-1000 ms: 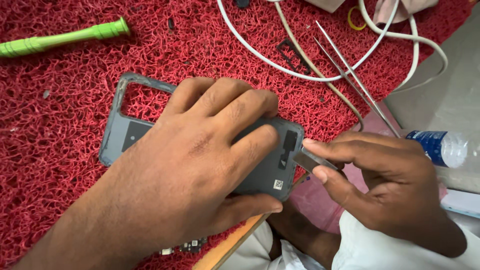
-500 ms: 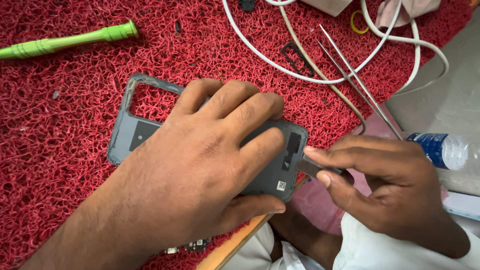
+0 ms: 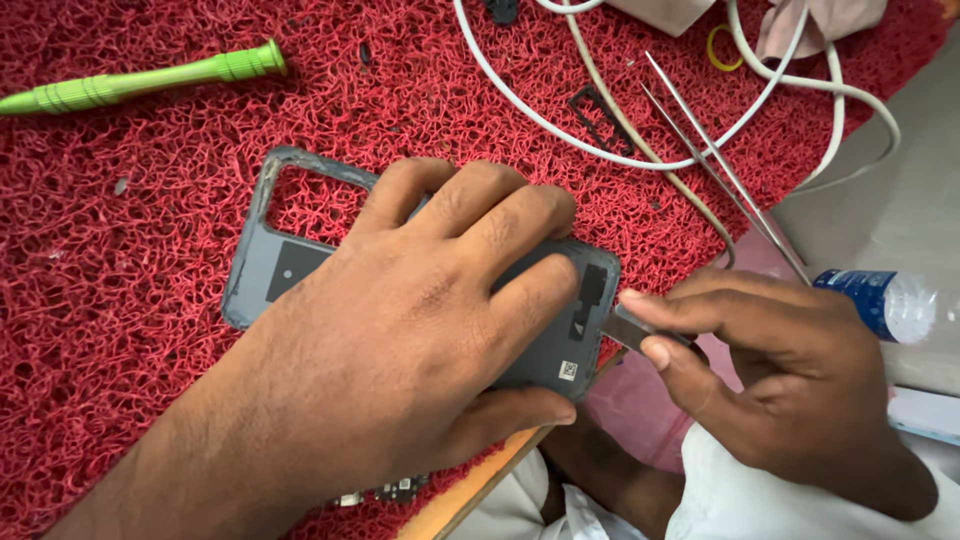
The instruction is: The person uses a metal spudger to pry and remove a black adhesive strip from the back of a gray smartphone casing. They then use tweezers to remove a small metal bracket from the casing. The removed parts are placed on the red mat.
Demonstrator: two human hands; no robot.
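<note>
A grey phone back cover (image 3: 285,265) with a rectangular camera cut-out lies inner side up on the red looped mat (image 3: 150,420). My left hand (image 3: 420,330) lies flat on it, fingers spread over its right half, thumb along its lower edge. My right hand (image 3: 790,370) pinches a thin flat metal pry tool (image 3: 628,328) between thumb and forefinger. The tool's tip touches the cover's right edge.
A green screwdriver (image 3: 140,82) lies at the upper left. Metal tweezers (image 3: 725,165) and a white cable (image 3: 600,140) lie at the upper right beside a yellow ring (image 3: 720,45). A plastic bottle (image 3: 895,305) sits off the mat at right. The table's wooden edge (image 3: 480,490) runs below.
The view has shifted slightly. My right hand has brought the pry tool closer to the cover's right edge. My left hand keeps pressing on the cover.
</note>
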